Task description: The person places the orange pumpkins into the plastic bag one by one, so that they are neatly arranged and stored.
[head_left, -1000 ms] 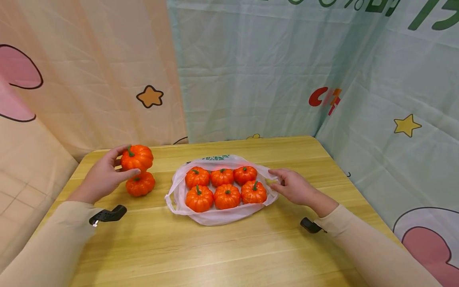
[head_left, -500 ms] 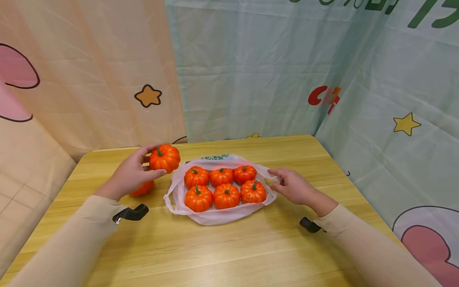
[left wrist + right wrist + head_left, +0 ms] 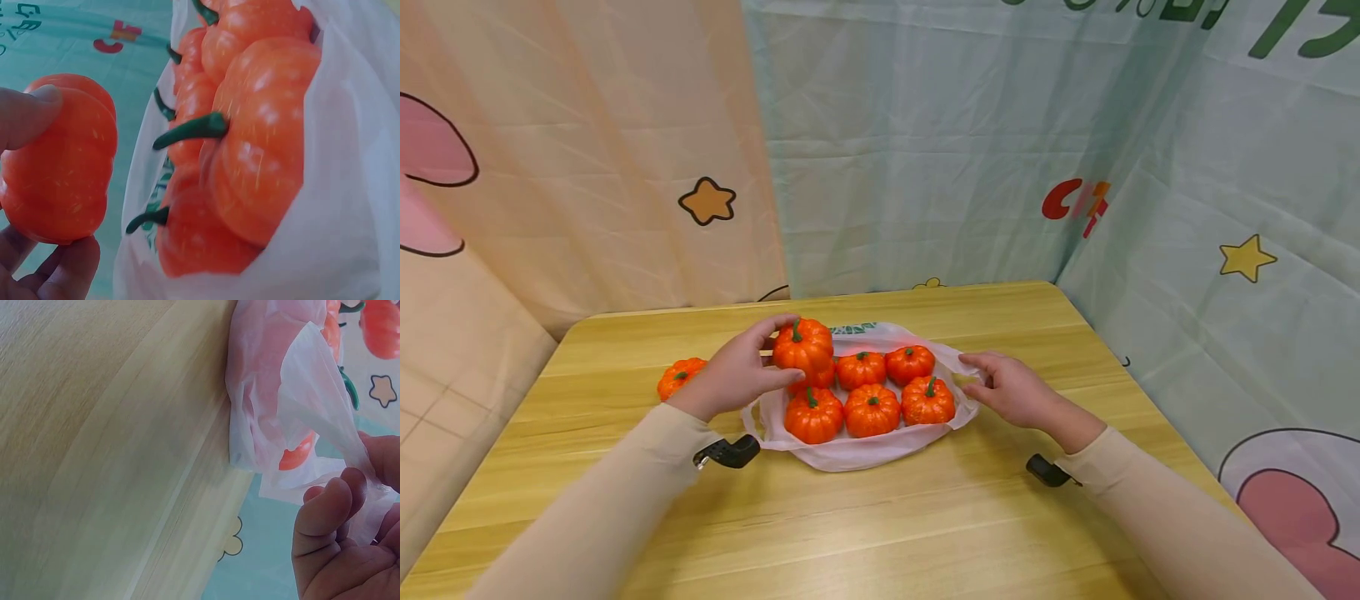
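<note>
My left hand grips a small orange pumpkin with a green stem, thumb on one side and fingers on the other. In the head view it overlaps the back left pumpkin inside a white plastic bag. The left wrist view puts the held pumpkin beside the bag's open mouth, level with the pumpkins packed inside. Several pumpkins sit in two rows in the bag. At its right end, my right hand pinches the bag's handle between thumb and fingers.
One more pumpkin sits on the wooden table at the left, partly behind my left hand. Printed fabric sheets hang behind the table and at both sides.
My left hand has carried the pumpkin rightward from above the loose pumpkin at the left to over the bag's left end. My right hand has stayed at the bag's handle.
</note>
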Demonstrator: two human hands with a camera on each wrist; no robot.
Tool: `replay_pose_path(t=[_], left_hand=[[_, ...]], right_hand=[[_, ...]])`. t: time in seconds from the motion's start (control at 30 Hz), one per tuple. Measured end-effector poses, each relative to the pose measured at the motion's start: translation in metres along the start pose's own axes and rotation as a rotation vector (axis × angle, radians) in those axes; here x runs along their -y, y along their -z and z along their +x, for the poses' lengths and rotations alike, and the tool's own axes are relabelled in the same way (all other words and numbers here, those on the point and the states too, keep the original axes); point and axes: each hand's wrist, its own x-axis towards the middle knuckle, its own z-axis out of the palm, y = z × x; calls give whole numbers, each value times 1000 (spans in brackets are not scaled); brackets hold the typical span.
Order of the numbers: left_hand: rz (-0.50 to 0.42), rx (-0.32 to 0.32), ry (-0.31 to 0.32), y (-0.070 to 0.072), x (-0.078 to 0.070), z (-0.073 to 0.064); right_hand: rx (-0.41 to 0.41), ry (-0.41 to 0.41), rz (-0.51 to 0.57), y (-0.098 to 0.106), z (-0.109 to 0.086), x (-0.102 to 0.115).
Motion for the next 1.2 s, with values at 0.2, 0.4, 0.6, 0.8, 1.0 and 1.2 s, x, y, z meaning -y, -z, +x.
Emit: replay_pose_path(t=[0.2, 0.4, 0.6, 0.8, 1.0, 1.2], left_hand=[[26, 28, -1, -16, -5, 8], [61, 61, -12, -28, -6, 14], [61, 77, -17, -36, -6, 17], [88, 81, -3, -42, -4, 19], [87, 80, -18, -47, -1, 20], [96, 73, -19, -49, -1, 20]], right_hand=[[-6, 11, -6, -1, 0, -1], [-8, 19, -13, -2, 0, -2], [-8, 20, -10, -2, -1, -1], [-3, 20, -8, -2, -1, -2], [-1, 15, -9, -2, -1, -1], [5, 7, -2, -2, -1, -1]])
